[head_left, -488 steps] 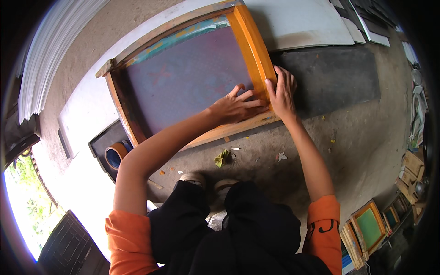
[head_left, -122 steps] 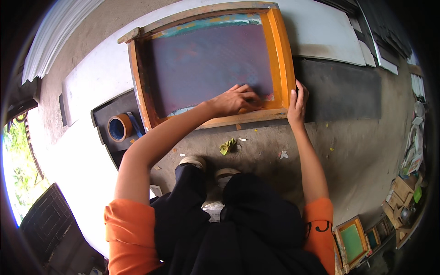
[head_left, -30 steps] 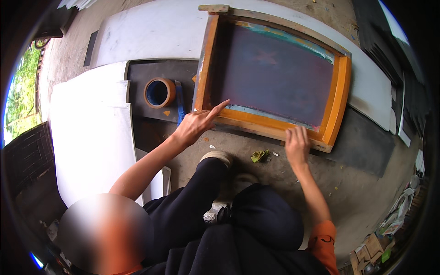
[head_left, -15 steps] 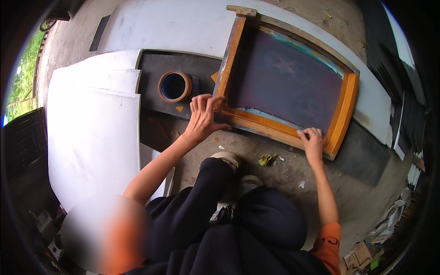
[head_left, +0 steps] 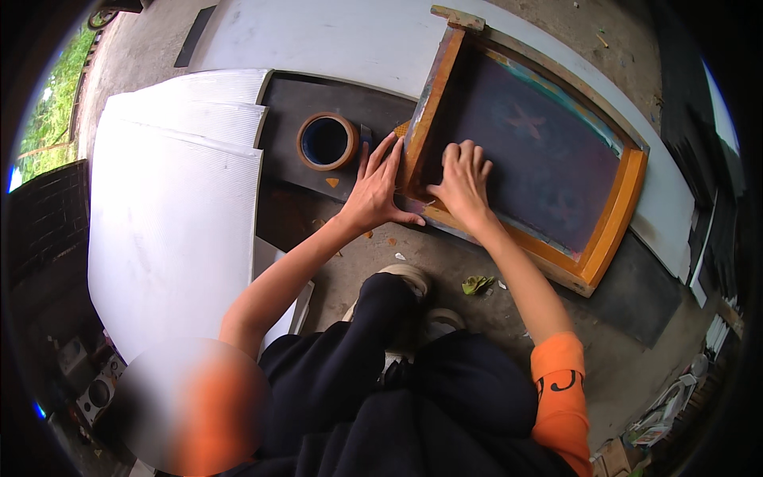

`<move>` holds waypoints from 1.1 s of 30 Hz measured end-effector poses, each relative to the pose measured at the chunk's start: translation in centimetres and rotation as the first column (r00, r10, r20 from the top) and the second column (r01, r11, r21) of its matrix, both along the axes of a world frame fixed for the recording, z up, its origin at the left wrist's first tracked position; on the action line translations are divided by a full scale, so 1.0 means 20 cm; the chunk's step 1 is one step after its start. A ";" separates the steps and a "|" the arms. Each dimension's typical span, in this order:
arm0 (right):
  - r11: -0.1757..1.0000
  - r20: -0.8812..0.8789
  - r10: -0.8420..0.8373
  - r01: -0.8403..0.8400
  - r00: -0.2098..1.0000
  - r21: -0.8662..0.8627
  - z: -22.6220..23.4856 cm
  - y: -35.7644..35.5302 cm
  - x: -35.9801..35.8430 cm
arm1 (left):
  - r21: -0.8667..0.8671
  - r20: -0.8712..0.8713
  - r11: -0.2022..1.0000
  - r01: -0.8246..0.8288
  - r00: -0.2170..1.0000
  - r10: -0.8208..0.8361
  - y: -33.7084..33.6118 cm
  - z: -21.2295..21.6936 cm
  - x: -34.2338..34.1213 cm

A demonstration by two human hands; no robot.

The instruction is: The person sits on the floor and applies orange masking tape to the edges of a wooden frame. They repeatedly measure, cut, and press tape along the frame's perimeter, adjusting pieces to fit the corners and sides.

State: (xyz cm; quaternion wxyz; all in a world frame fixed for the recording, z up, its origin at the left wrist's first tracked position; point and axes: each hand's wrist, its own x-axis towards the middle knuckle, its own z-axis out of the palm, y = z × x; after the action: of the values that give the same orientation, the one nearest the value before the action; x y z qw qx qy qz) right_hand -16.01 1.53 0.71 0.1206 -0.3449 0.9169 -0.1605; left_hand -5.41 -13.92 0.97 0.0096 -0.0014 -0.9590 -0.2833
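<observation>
A wooden screen-printing frame (head_left: 633, 181) with dark, paint-marked mesh (head_left: 556, 163) lies at the right on the boards. My left hand (head_left: 376, 191) is at its near left corner, fingers stretched along the outer side and thumb spread toward me. Over that same corner, from the inside, reaches my right hand (head_left: 466, 184). Its fingers are bent above the mesh, and the thumb stands apart from them, near the left rail. No object shows in either hand; what lies under the right fingertips is hidden. Left of the frame sits a brown tape roll (head_left: 350, 141).
White corrugated plastic sheets (head_left: 175, 207) overlap at the left. A dark board (head_left: 286, 99) lies under the tape roll, and a large white board (head_left: 318, 36) lies beyond. A crumpled green leaf-like scrap (head_left: 478, 285) is on the floor near my shoes (head_left: 409, 278).
My right hand has moved left, from the frame's near right rail to its near left corner. My left fingers have straightened beside the frame. The whole view has shifted slightly.
</observation>
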 end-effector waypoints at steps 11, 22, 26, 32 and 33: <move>0.946 0.518 0.081 0.099 0.851 -0.310 -0.04 0.12 -0.11 | 0.076 -0.006 0.994 0.074 0.997 -0.073 -0.10 -0.04 -0.12; 0.865 0.459 -0.004 0.234 0.888 -0.444 0.05 0.05 0.07 | 0.285 0.102 0.951 0.118 0.983 -0.153 -0.22 0.00 -0.14; 0.758 0.549 -0.065 0.399 0.833 -0.516 0.04 -0.01 0.04 | 0.284 0.012 0.944 0.168 0.984 -0.178 -0.23 -0.01 -0.16; 0.957 0.328 0.135 -0.037 0.935 -0.287 0.23 0.23 0.17 | 0.465 0.282 0.884 -0.049 0.955 -0.095 -0.25 0.09 -0.15; 0.962 0.253 0.249 -0.208 0.935 -0.176 0.22 0.28 0.22 | 0.456 0.268 0.889 -0.049 0.960 -0.085 -0.24 0.09 -0.15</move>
State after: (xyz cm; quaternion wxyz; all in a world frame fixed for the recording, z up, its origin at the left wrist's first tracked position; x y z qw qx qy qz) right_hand -11.59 7.08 5.13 0.2379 -0.4319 0.8308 -0.2582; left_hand -8.40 -18.74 2.74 -0.1289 0.0321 -0.8566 -0.4985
